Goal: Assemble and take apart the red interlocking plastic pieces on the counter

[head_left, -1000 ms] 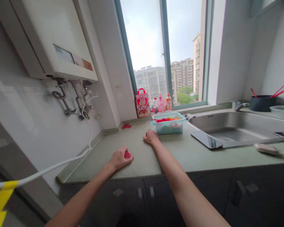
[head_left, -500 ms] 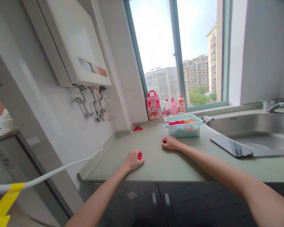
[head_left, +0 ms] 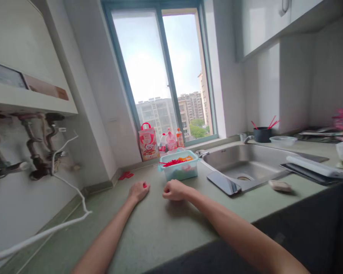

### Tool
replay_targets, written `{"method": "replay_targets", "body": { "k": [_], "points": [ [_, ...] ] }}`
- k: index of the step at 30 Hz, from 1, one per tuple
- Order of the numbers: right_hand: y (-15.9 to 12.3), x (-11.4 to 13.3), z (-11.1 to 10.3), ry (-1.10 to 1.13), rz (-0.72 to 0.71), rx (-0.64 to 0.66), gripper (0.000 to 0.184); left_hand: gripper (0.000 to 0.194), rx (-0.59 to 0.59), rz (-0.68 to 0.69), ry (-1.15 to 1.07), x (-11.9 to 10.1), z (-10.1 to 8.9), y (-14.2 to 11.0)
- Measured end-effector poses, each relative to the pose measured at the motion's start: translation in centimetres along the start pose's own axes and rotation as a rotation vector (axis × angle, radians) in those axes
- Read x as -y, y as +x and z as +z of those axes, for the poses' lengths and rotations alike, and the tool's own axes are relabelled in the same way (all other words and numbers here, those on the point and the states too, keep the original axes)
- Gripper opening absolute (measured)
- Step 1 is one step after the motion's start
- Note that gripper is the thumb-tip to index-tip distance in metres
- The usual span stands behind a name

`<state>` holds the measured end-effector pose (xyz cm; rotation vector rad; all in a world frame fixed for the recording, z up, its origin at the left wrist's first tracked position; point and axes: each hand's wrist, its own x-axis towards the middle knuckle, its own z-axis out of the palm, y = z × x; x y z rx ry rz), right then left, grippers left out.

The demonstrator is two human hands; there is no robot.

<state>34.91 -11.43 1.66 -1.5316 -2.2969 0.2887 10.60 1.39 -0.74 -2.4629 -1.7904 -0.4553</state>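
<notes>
My left hand (head_left: 138,191) is closed over the counter, with a small red piece (head_left: 145,185) showing between its thumb and fingers. To its right my right hand (head_left: 174,190) is a fist; what it holds, if anything, is hidden. Just behind that fist stands a light blue plastic basket (head_left: 181,173), filled with red and orange bits. Several flat red pieces (head_left: 126,175) lie by the wall, beyond my left hand.
A pink bag (head_left: 148,144) and bottles (head_left: 171,140) stand under the window. Right of the basket lie a phone (head_left: 224,183), the steel sink (head_left: 217,161), and a soap-like block (head_left: 279,186). A white hose (head_left: 71,225) crosses the left side; a dark pot (head_left: 262,134) stands behind the sink.
The view has swung right and closer, bringing more of the sink side into sight. Both hands remain closed, now nearer each other. Red showing in the right fist earlier is hidden now.
</notes>
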Motion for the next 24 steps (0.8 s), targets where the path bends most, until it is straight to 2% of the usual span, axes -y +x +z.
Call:
{"method": "replay_targets", "body": {
  "k": [3,6,8,10,16,19,21,24],
  "points": [
    [0.0,-0.4,-0.7,-0.029,0.030,0.025,0.035,0.033,-0.005,0.034,-0.047,-2.2,1.2,5.5],
    [0.4,-0.8,-0.7,-0.050,-0.009,0.061,0.039,0.034,-0.018,0.071,-0.119,-3.6,2.2,10.0],
    [0.7,-1.1,-0.4,-0.061,-0.023,0.105,0.041,0.024,-0.046,0.081,-0.172,-4.1,2.8,12.2],
    [1.0,-1.4,-0.1,-0.064,-0.041,0.155,0.041,0.018,-0.081,0.085,-0.226,-4.2,3.4,13.6],
    [0.9,-1.7,0.3,-0.013,-0.051,0.172,0.042,0.035,-0.299,0.089,-0.396,-3.5,4.4,14.4],
    [0.7,-1.7,0.3,0.048,-0.026,0.175,0.040,0.035,-0.428,0.131,-0.570,-3.4,2.8,14.9],
    [0.6,-1.6,0.3,0.073,-0.003,0.161,0.040,0.041,-0.484,0.160,-0.646,-3.9,0.3,15.7],
    [0.6,-1.4,0.4,0.096,0.019,0.139,0.041,0.034,-0.549,0.309,-0.725,-5.9,-4.3,17.1]
  ]
}}
